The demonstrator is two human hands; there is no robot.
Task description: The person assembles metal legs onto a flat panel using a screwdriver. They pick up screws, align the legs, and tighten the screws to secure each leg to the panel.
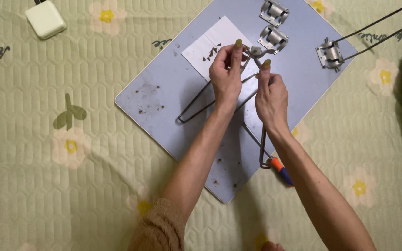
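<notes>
Seen from the head camera, both hands meet just above the centre of the frame over a grey-blue board that lies slantwise on a pale green quilted cover with yellow flowers. The left hand is closed, thumb and fingers pinched around the upper end of a bent wire leg, whose loop runs down-left across the board. The right hand is also closed, its fingertips gripping the same wire just beside the small metal bracket at the top of the leg; the two hands nearly touch. A second wire piece runs down from under the right wrist toward a screwdriver with an orange and blue handle at the board's lower right edge. Behind the fingers lies a white paper sheet with dark bits on it. Two more brackets sit on the board at upper centre, a third at upper right holds two long wires. A white square adapter rests in the upper left corner.
</notes>
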